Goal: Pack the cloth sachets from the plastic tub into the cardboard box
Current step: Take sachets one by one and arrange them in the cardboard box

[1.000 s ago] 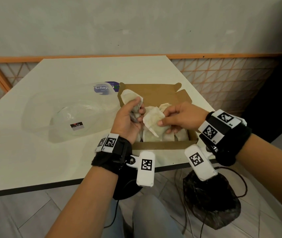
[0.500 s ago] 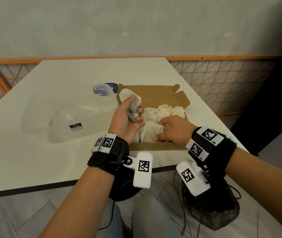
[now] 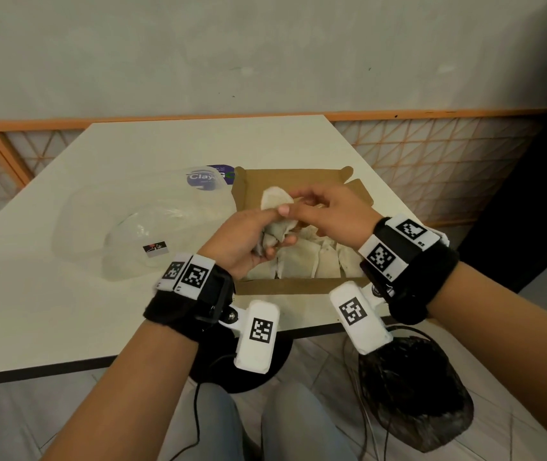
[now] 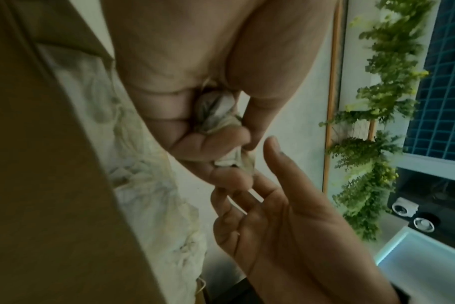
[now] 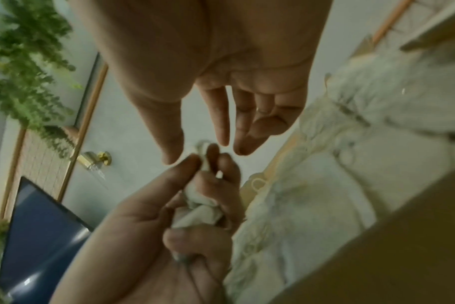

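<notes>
My left hand (image 3: pixel 281 228) hovers over the left half of the brown cardboard box (image 3: pixel 298 289) and grips a crumpled bunch of pale cloth sachets (image 3: pixel 275 201). In the left wrist view the curled fingers (image 4: pixel 208 146) squeeze the bunch (image 4: pixel 216 115). My right hand (image 3: pixel 308 207) is open, and its straight fingertips (image 5: pixel 222 135) almost touch the top of the bunch (image 5: pixel 198 214). Several sachets (image 3: pixel 302 261) lie flat in the box. The clear plastic tub (image 3: pixel 105 224) stands to the left, with no sachet visible in it.
A clear lid with a purple label (image 3: pixel 212 176) lies behind the tub, against the box's far left corner. The box sits near the front right edge of the white table (image 3: pixel 66 311). An orange-framed lattice partition (image 3: pixel 432 168) runs behind the table.
My right hand laid a sachet in the front of the box, then rose back to the bunch in my left hand. My left hand has kept its grip.
</notes>
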